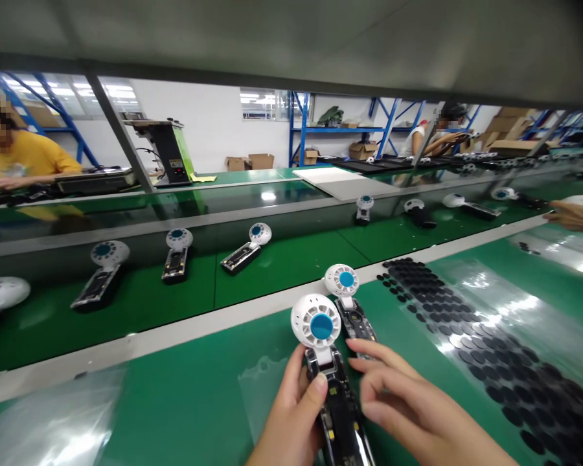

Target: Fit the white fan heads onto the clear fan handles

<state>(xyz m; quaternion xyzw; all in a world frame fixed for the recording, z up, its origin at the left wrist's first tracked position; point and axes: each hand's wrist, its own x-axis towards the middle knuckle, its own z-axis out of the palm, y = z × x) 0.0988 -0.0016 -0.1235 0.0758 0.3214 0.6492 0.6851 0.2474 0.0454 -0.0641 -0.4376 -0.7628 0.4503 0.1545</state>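
My left hand [296,408] is wrapped round the black body of a device [337,401] with a round white head and a blue disc in its centre. Just right of it, my right hand [408,395] has its fingers bent, the thumb near the index finger; whether anything small is between them I cannot make out. Its upper fingertips are at the lower end of a second such device [357,317], which lies on the green table behind the first.
Similar devices [176,255] lie spaced along the green conveyor [301,259]. Black discs [466,323] on clear film cover the right of the table. Clear plastic [53,414] lies front left. Another person's hand [578,213] is at far right. A shelf [291,45] hangs overhead.
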